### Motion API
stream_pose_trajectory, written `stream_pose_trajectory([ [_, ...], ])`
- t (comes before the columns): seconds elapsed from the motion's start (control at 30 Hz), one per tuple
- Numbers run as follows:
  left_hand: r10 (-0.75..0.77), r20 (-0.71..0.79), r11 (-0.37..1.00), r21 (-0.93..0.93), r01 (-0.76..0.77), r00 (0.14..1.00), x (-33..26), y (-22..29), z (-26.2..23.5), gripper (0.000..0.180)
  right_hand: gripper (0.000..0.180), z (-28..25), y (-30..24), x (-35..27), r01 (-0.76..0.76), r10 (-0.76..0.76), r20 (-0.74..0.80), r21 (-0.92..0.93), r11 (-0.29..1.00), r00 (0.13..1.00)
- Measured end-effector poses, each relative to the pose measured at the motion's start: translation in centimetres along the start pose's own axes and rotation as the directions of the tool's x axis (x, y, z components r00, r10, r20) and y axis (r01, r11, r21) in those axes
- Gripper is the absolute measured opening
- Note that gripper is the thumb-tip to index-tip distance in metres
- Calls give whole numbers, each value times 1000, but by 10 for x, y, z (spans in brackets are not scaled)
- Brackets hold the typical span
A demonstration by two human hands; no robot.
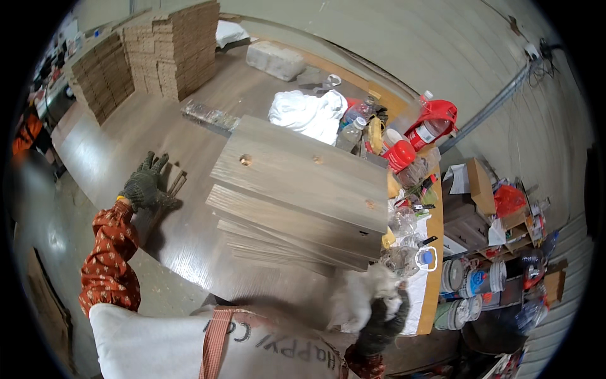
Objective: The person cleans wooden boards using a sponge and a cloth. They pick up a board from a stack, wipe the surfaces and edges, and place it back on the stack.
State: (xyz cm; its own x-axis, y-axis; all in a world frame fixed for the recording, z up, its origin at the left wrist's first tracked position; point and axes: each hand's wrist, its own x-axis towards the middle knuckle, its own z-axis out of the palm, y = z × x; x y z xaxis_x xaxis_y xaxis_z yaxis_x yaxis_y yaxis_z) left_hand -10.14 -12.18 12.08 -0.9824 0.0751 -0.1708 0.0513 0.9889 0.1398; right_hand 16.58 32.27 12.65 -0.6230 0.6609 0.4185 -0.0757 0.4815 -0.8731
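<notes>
My left hand point(146, 184), in a dark grey-green glove, rests on the left of the wood-grain table point(183, 142) with its fingers spread. Two thin strips point(177, 182) lie beside its thumb. At the lower right, my right hand point(383, 322) wears a dark glove and grips a white cloth point(361, 297); both are partly smeared by motion. In front of me is an uneven stack of wood-grain boards point(297, 170). The top board has several holes, one of them with a copper-coloured inside. The cloth is close to the stack's near right corner.
Tall stacks of brown panels point(169, 54) stand at the far left. Behind the boards lie a white cloth heap point(307, 114), a whitish block point(275, 60) and a stained flat bar point(210, 118). Bottles and a red-lidded tub point(399, 155) crowd the right edge. Buckets point(475, 283) stand beyond.
</notes>
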Motion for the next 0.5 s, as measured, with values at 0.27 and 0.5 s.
stream_pose_trajectory([
  [0.27,667,-605,455,-131,-881,434,-22,117,-117,103,47,38,78,-14,497,-341,434,-323,805,834],
  [0.5,950,-41,308,-33,-951,309,-15,207,-153,109,62,21,23,23,222,183,855,-323,920,486],
])
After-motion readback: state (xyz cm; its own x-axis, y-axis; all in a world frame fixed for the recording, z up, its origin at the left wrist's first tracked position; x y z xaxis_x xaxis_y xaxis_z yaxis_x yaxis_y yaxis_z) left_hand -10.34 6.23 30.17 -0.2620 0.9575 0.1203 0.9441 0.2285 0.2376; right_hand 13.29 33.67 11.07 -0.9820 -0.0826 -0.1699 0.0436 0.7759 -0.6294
